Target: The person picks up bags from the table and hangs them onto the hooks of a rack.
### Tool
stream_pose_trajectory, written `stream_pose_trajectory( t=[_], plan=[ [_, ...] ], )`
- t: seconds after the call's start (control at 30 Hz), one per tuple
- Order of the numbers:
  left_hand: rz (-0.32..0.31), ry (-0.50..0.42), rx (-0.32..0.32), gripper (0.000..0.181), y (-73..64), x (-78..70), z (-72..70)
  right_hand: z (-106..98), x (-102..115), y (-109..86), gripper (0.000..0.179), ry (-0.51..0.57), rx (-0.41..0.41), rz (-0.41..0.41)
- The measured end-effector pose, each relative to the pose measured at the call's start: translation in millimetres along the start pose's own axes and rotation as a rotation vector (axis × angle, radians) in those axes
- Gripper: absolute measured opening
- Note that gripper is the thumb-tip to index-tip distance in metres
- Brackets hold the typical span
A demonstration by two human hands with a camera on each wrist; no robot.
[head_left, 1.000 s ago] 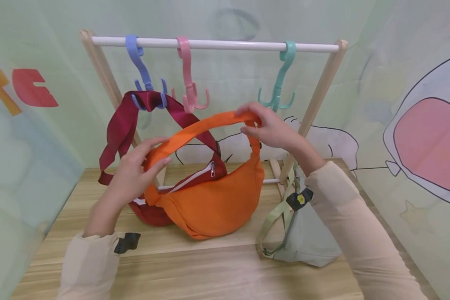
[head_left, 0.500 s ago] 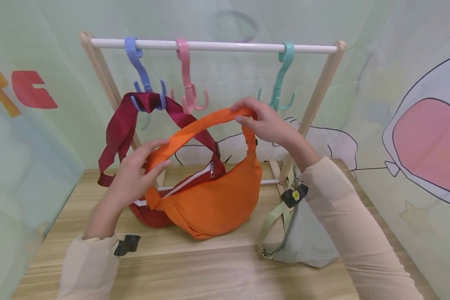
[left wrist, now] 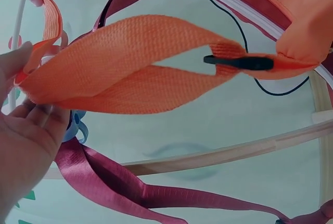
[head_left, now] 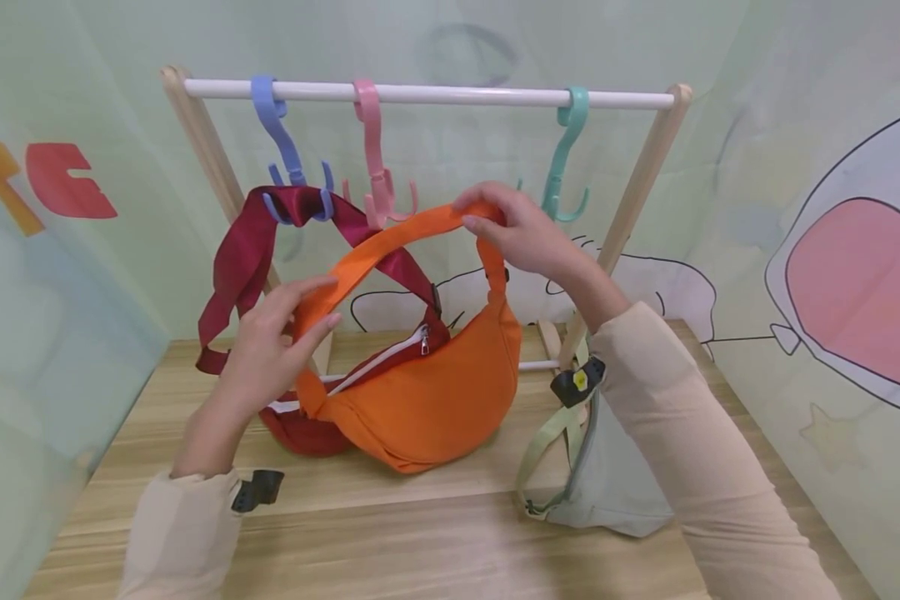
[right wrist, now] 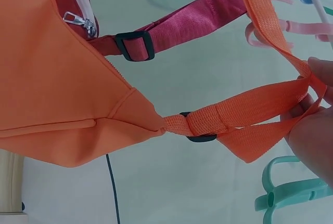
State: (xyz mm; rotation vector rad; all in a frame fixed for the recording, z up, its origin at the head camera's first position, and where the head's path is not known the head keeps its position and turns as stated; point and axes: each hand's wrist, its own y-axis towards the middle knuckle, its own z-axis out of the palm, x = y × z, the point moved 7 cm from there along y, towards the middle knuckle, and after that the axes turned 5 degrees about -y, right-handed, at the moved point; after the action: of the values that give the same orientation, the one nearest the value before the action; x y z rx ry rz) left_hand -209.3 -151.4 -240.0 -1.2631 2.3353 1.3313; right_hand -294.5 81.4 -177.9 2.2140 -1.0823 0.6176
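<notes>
An orange crescent-shaped bag (head_left: 435,400) hangs by its strap from both hands, in front of the rack. My left hand (head_left: 270,342) holds the strap's left side between thumb and fingers. Higher up on the right, my right hand (head_left: 521,229) pinches the orange strap (right wrist: 260,104), just below and right of the pink hook (head_left: 378,179). Behind the orange bag, a dark red bag (head_left: 307,429) hangs by its wide strap from the blue hook (head_left: 281,133). The left wrist view shows the orange strap (left wrist: 135,68) looped from my fingers to a black buckle.
A white bar (head_left: 465,94) on wooden posts carries the hooks. The green hook (head_left: 562,158) hangs toward its right end, behind my right hand. A grey-green bag (head_left: 615,483) rests on the wooden table (head_left: 390,542) under my right forearm. Printed cloth walls surround the table.
My right hand has moved left and up with the strap, nearer the pink hook. The orange bag's right side has risen and shifted slightly left. My left hand has barely moved.
</notes>
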Motion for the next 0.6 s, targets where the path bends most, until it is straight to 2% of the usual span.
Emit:
stream_pose_trajectory(
  t=[0.17,0.33,0.6],
  plan=[
    [0.053,-0.022,-0.080,0.041,2.3,-3.0,-4.5,0,-2,2.6,0.024,0.012,-0.001,0.014],
    [0.097,-0.036,-0.134,0.041,6.0,-7.9,-8.2,-1,-4,3.9,0.025,0.015,-0.012,0.019],
    [0.076,-0.016,-0.160,0.042,11.0,-12.7,-11.3,-4,-2,6.2,0.026,0.011,-0.056,0.004]
  ],
)
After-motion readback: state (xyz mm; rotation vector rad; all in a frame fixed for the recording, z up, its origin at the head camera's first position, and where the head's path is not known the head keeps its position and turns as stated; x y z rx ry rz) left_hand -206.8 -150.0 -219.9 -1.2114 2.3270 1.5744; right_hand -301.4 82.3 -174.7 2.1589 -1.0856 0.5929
